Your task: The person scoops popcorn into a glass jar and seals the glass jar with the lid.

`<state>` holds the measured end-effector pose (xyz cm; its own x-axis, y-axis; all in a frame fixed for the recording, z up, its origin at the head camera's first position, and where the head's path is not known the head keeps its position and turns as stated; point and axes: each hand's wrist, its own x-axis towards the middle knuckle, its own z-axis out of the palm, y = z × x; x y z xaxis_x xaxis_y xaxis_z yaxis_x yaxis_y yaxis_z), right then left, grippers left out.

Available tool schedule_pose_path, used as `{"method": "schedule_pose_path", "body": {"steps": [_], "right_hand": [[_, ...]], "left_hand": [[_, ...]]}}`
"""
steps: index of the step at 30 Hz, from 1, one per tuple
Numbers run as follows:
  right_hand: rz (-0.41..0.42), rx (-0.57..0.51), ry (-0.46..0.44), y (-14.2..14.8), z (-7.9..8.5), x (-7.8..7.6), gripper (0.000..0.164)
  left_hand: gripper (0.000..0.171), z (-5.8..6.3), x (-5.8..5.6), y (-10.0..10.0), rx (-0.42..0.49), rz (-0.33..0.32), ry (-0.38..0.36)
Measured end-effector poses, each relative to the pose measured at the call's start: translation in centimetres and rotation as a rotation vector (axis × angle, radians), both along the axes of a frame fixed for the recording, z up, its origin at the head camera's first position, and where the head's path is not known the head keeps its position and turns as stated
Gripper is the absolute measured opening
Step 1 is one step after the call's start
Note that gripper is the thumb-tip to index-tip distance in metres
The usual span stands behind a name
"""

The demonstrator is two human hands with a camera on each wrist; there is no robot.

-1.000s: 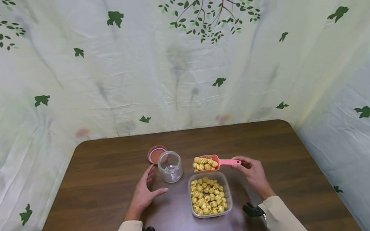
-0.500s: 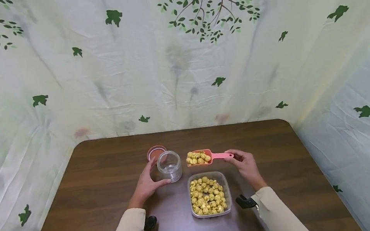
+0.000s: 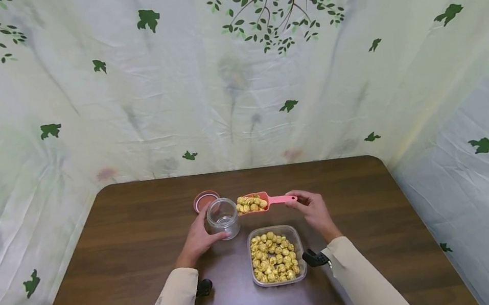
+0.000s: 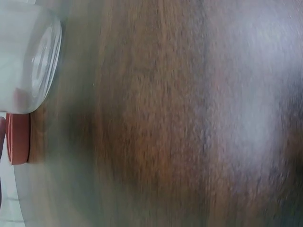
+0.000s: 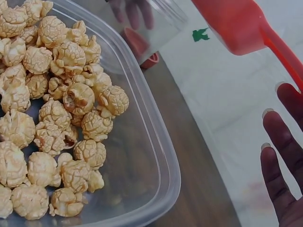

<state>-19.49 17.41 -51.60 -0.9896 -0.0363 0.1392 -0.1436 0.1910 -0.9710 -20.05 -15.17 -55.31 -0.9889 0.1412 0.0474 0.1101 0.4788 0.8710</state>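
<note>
My left hand [image 3: 198, 239] holds the clear glass jar [image 3: 225, 225] from its left side, thumb across the front. The jar stands upright with its mouth uncovered and looks bare inside; part of it shows in the left wrist view [image 4: 28, 61]. My right hand [image 3: 314, 211] pinches the end of the handle of a pink-red scoop [image 3: 274, 200]. Caramel popcorn [image 3: 251, 203] is heaped in the scoop, whose front edge is at the jar's right rim. In the right wrist view, the scoop's underside [image 5: 241, 28] hangs above the table, fingers [image 5: 279, 142] extended below its handle.
A clear plastic tub [image 3: 303, 273] of popcorn [image 3: 273, 259] sits in front of the scoop, near the right wrist's black strap [image 3: 315, 257]. Behind the jar lies a red lid [image 3: 204, 197]. The brown wooden table [image 3: 143, 227] ends at a leaf-printed curtain [image 3: 242, 137].
My right hand has carried the loaded scoop left and away from me, from behind the tub to the jar's rim. My left hand has closed in on the jar and taken hold of it.
</note>
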Motion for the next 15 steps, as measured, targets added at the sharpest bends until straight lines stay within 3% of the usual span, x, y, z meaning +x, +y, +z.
{"method": "schedule_pose_path", "body": {"steps": [9, 15], "right_hand": [[0.030, 0.005, -0.012, -0.9, 0.3, -1.0, 0.025], [0.056, -0.012, -0.012, -1.9, 2.6, -0.6, 0.023]], "left_hand": [[0.099, -0.3, -0.2, 0.4, 0.020, 0.021, -0.010], [0.097, -0.5, -0.2, 0.4, 0.051, 0.019, -0.006]]}}
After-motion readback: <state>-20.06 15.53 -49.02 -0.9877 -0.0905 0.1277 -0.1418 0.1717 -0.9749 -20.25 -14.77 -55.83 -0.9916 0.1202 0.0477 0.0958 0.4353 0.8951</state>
